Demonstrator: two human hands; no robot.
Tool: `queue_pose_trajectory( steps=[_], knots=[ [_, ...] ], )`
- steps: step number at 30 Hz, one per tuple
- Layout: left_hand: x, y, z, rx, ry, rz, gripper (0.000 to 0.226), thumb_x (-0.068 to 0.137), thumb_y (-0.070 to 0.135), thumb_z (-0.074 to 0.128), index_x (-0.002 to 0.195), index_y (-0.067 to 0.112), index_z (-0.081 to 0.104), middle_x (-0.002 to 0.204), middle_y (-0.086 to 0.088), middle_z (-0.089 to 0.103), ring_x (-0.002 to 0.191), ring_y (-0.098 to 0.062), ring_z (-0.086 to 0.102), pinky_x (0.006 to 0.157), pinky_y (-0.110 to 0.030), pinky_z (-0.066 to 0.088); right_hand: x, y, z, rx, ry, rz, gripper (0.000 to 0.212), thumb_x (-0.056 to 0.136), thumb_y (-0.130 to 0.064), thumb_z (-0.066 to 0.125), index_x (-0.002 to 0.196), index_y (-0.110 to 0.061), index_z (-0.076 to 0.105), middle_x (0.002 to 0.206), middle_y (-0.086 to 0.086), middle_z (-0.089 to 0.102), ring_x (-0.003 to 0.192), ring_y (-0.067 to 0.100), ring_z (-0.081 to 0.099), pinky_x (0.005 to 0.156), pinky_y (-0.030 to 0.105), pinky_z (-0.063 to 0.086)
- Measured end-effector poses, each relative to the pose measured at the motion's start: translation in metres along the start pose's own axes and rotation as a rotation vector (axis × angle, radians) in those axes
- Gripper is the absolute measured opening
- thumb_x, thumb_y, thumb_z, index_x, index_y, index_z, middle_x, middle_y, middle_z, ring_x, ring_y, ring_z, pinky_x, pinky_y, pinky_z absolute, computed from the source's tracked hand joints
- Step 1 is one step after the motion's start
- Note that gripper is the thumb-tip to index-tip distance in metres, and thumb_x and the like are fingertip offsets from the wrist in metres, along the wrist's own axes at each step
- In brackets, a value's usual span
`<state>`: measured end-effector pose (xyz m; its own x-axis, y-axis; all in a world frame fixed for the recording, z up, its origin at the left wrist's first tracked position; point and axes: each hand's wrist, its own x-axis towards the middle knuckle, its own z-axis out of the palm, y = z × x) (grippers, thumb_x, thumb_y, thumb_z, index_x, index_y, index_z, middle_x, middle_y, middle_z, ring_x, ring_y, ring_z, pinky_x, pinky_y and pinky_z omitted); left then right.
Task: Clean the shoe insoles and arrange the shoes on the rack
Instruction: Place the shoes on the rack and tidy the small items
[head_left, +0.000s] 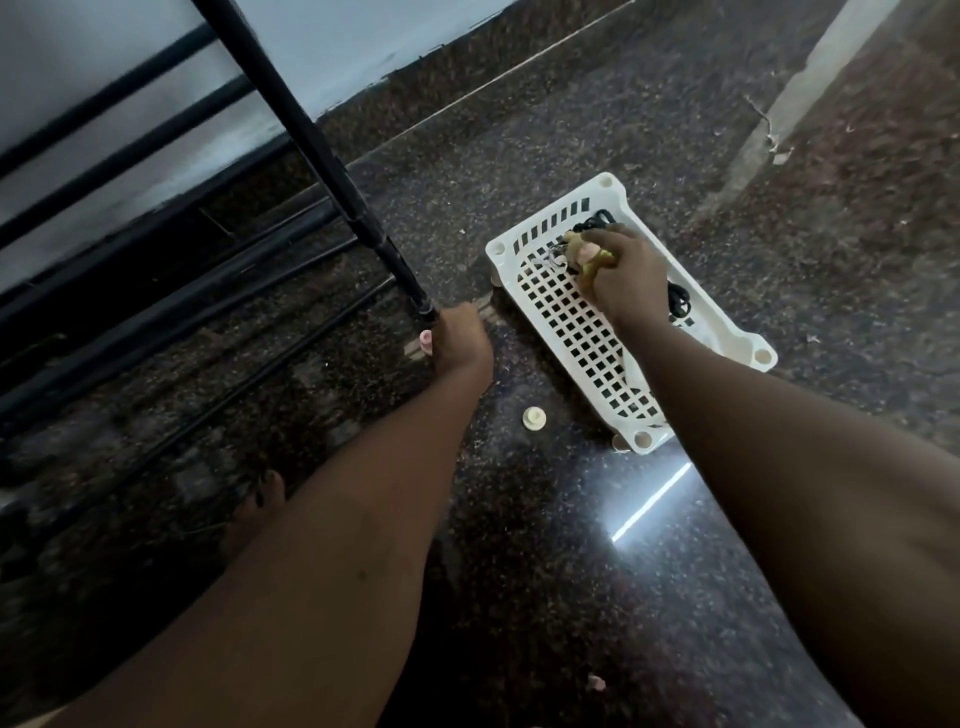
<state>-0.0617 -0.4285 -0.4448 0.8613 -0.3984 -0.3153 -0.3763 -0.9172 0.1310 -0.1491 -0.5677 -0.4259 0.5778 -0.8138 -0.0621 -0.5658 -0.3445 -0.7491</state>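
A home: polished granite floor (571, 571), metal shoe rack (335, 182).

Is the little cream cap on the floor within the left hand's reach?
Probably yes: the cream cap lies uncovered near the left hand, though that hand grips the rack pole.

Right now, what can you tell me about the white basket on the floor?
The white basket is a shallow rectangular tray that looks like plastic, with a square-grid bottom, slotted low walls and a round socket at each corner. It sits flat on the dark speckled floor, lying diagonally in the view; short pegs show under two corners. Along its far side lie black cords. The right hand reaches into it, gripping a small pinkish and yellow item that cannot be identified.
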Motion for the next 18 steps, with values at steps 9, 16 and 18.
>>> queue_pose_trajectory(
  steps=[9, 16, 18],
  knots=[
    [-0.006, 0.007, -0.001, -0.03, 0.023, -0.047, 0.031, 0.09, -0.014, 0.04, 0.111, -0.009, 0.062, 0.109, -0.021, 0.066, 0.1, -0.031, 0.065, 0.078, -0.035, 0.052, -0.009, 0.001, 0.001, 0.03, -0.017, 0.098, 0.03, 0.081, -0.013, 0.05, 0.102, -0.008, 0.07, 0.11, 0.012, 0.065, 0.1, 0.03, 0.06, 0.087, 0.041, 0.051],
    [-0.011, 0.003, 0.01, 0.001, 0.033, -0.023, 0.032, 0.093, -0.011, 0.035, 0.111, -0.007, 0.061, 0.109, -0.022, 0.065, 0.101, -0.032, 0.064, 0.08, -0.036, 0.051, -0.011, 0.0, 0.005, 0.007, -0.01, 0.094, 0.036, 0.08, -0.006, 0.044, 0.106, -0.007, 0.069, 0.116, 0.01, 0.061, 0.104, 0.033, 0.056, 0.084, 0.046, 0.052],
    [-0.011, 0.004, 0.015, -0.013, 0.044, 0.025, 0.029, 0.093, -0.008, 0.038, 0.109, -0.005, 0.062, 0.105, -0.022, 0.066, 0.099, -0.033, 0.065, 0.078, -0.037, 0.052, -0.011, 0.001, 0.004, -0.001, -0.02, 0.083, 0.04, 0.079, -0.009, 0.041, 0.108, -0.006, 0.068, 0.119, 0.01, 0.06, 0.105, 0.033, 0.056, 0.084, 0.047, 0.052]
  ],
)
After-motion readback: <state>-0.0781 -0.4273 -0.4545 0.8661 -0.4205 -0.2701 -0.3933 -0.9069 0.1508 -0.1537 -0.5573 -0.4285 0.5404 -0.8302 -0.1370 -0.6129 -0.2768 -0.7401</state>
